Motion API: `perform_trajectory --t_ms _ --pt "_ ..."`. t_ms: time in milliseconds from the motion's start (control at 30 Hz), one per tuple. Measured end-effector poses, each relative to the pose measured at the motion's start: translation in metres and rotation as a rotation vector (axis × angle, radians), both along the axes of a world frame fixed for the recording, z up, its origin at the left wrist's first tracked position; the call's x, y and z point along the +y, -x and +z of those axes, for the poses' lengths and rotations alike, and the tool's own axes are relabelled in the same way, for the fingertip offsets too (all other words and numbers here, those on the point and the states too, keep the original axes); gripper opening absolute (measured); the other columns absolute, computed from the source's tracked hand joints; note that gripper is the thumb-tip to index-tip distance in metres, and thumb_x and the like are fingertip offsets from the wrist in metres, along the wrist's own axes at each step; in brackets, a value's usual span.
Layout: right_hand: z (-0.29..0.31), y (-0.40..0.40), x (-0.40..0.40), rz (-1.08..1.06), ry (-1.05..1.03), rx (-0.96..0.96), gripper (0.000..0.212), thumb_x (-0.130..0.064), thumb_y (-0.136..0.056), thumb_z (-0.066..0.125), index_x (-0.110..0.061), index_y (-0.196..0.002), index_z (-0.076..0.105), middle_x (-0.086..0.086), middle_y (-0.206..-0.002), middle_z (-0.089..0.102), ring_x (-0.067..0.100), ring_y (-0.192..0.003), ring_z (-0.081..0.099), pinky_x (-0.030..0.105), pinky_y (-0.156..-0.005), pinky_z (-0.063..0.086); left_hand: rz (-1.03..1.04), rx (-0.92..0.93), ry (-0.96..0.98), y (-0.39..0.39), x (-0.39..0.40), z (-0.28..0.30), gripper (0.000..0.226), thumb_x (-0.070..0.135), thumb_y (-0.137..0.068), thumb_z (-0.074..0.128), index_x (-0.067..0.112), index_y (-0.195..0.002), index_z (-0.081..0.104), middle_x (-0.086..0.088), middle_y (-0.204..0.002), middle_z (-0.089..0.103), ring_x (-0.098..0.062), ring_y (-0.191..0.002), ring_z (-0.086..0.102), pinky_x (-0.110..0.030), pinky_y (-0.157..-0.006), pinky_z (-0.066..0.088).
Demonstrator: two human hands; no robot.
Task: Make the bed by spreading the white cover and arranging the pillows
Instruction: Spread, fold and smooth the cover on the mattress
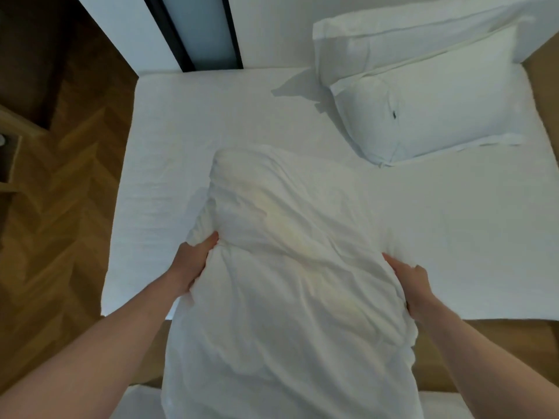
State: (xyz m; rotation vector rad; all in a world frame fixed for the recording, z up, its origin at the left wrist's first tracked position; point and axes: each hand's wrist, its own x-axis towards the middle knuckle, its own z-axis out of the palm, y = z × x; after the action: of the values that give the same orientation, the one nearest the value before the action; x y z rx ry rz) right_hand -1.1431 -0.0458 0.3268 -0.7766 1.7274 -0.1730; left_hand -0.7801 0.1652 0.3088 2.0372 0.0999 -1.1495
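A crumpled white pillow (287,267) hangs lengthwise in front of me over the near edge of the bed (181,131), which is covered in a white sheet. My left hand (193,261) grips the pillow's left side and my right hand (408,282) grips its right side. Two more white pillows lie at the bed's far right: one flat pillow (429,110) in front and another pillow (393,34) leaning behind it against the wall. The bottom end of the held pillow runs out of the frame.
Wooden herringbone floor (60,207) lies to the left of the bed. A dark-framed glass panel (196,31) stands in the white wall behind the bed. A wooden piece of furniture (9,140) sits at the left edge. Wooden bed frame (499,352) shows at lower right.
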Motion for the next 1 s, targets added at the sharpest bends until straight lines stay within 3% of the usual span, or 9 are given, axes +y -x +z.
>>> perform_trajectory --t_ms 133,267,400,533,767,900,1000 --pt "0.018 0.027 0.0 -0.058 -0.006 0.035 0.088 -0.041 -0.069 0.089 -0.004 -0.137 0.046 0.008 -0.112 0.066 0.029 -0.094 0.065 0.044 -0.083 0.055 -0.023 0.029 0.026 0.024 -0.012 0.01 0.053 0.045 -0.087 0.077 0.015 -0.129 0.065 0.0 -0.106 0.071 -0.022 -0.098 0.068 -0.033 -0.079 0.053" --pt "0.035 0.045 0.0 -0.1 0.019 0.053 0.082 -0.041 -0.069 0.088 -0.004 -0.132 0.051 0.009 -0.11 0.07 0.029 -0.094 0.068 0.041 -0.079 0.056 -0.07 0.042 0.052 0.033 -0.025 0.017 0.08 0.054 -0.074 0.082 0.011 -0.138 0.06 -0.001 -0.112 0.069 -0.019 -0.098 0.066 -0.037 -0.091 0.052" --pt "0.053 0.059 0.004 -0.17 0.06 0.059 0.071 -0.037 -0.075 0.086 -0.007 -0.127 0.05 0.008 -0.109 0.068 0.028 -0.092 0.067 0.04 -0.076 0.056 -0.125 0.042 0.094 0.033 -0.04 0.028 0.091 0.062 -0.066 0.083 0.012 -0.139 0.061 -0.002 -0.122 0.069 -0.024 -0.108 0.067 -0.043 -0.101 0.051" --pt "0.071 0.074 0.0 -0.231 0.095 0.034 0.056 -0.031 -0.08 0.084 -0.013 -0.118 0.047 0.002 -0.094 0.064 0.023 -0.084 0.063 0.045 -0.086 0.054 -0.177 0.021 0.122 0.039 -0.064 0.039 0.077 0.054 -0.08 0.081 0.01 -0.141 0.06 -0.006 -0.132 0.067 -0.027 -0.114 0.065 -0.045 -0.105 0.049" --pt "0.092 0.126 -0.031 -0.274 0.121 0.03 0.06 -0.032 -0.079 0.085 -0.004 -0.126 0.059 0.004 -0.101 0.071 0.023 -0.088 0.067 0.035 -0.07 0.053 -0.234 -0.011 0.158 0.085 -0.121 0.057 0.07 0.045 -0.088 0.076 0.006 -0.144 0.055 -0.011 -0.138 0.062 -0.025 -0.11 0.06 -0.037 -0.097 0.047" --pt "0.089 0.168 -0.057 -0.325 0.135 0.004 0.071 -0.032 -0.082 0.083 -0.007 -0.138 0.045 0.0 -0.094 0.061 0.019 -0.082 0.06 0.043 -0.084 0.053 -0.272 -0.039 0.151 0.124 -0.156 0.056 0.075 0.047 -0.088 0.075 0.006 -0.147 0.051 -0.013 -0.143 0.058 -0.029 -0.121 0.06 -0.037 -0.1 0.046" --pt "0.081 0.206 -0.085 -0.329 0.128 -0.022 0.075 -0.032 -0.081 0.085 -0.007 -0.139 0.044 0.003 -0.101 0.063 0.02 -0.084 0.06 0.049 -0.092 0.053 -0.264 -0.046 0.141 0.159 -0.183 0.054 0.077 0.049 -0.086 0.077 0.008 -0.146 0.054 -0.01 -0.141 0.06 -0.028 -0.121 0.061 -0.039 -0.104 0.047"
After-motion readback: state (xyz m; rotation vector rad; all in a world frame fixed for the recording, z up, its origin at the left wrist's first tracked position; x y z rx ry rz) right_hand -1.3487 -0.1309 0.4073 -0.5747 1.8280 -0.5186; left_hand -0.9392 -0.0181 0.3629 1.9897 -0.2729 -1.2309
